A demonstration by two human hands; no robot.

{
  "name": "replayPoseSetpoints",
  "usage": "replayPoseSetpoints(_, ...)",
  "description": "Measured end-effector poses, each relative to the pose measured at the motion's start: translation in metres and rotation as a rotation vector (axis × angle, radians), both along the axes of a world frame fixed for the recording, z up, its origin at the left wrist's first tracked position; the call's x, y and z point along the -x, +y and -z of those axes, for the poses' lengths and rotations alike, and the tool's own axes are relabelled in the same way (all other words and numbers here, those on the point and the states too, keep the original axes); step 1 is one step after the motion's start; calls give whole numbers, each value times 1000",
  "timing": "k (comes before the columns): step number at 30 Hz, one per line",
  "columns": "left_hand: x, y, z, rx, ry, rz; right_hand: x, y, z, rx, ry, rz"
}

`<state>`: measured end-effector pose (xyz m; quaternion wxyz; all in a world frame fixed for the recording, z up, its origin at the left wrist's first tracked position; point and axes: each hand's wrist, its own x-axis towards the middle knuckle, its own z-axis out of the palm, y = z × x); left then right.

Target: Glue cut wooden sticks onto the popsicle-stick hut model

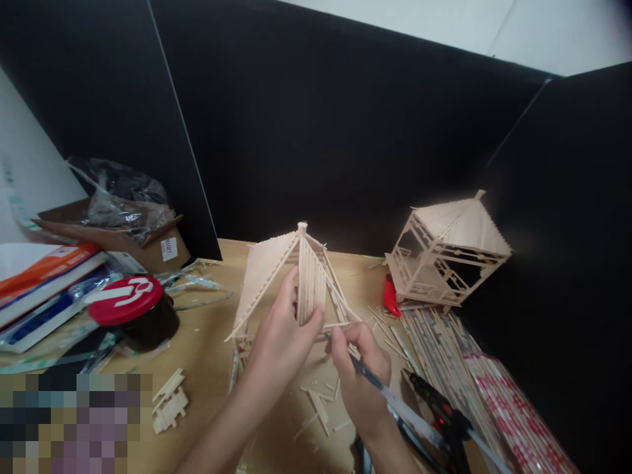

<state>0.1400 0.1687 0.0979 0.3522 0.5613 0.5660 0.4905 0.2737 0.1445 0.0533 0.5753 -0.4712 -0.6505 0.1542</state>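
A model pavilion made of thin wooden sticks (266, 266) stands in the middle of the table, its roof partly covered. My left hand (286, 336) pinches a ribbed panel of wooden sticks (311, 283) between thumb and fingers at the front of that roof. Close beside it, my right hand (363, 355) is closed around a slim grey-blue pen-like tool (395, 398), whose exact kind I cannot make out. The tool's tip lies near the panel's lower edge, and whether it touches is unclear. Short stick offcuts (318, 408) lie under my hands.
A second wooden pavilion (449, 250) stands back right, near bundled sticks (429, 336) and a black glue gun (439, 415). At left are a red-lidded black tub (133, 309), a cardboard box (162, 247) and small stick panels (170, 405). Black boards (320, 131) border the table.
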Motion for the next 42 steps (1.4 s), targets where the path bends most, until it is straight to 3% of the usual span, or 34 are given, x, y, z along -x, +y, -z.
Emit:
replayPoseSetpoints(11,1,-7,-13,-24,-29,30,4,2,3,-4,-56,52)
replayPoseSetpoints(21,0,-2,-5,-19,14,8,5,2,1,-2,-79,60)
replayPoseSetpoints(42,0,-2,-4,-48,17,11,5,3,-2,-44,-69,89)
